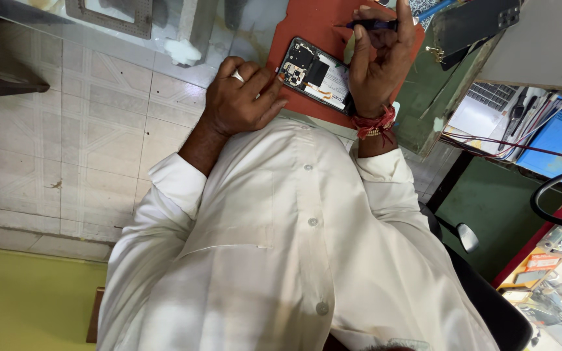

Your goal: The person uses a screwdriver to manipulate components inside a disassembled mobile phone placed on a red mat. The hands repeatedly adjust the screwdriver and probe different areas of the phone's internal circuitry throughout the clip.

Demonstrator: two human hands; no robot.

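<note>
An opened smartphone (pixel 315 76) with its back off, showing the circuit board and battery, lies on a red mat (pixel 313 23). My left hand (pixel 239 99), a ring on one finger, grips the phone's left end with curled fingers. My right hand (pixel 378 62), with red thread bands at the wrist, rests against the phone's right end and holds a dark blue pen-like tool (pixel 372 25) between thumb and fingers. The tool points left, above the phone. My white shirt fills the lower view.
A black phone back cover (pixel 475 23) lies on the green worktop (pixel 424 97) at upper right. Further right sit a keyboard with hand tools (pixel 512 107), a blue box (pixel 561 140) and a black cable (pixel 554 195). Pale tiled floor (pixel 66 130) is on the left.
</note>
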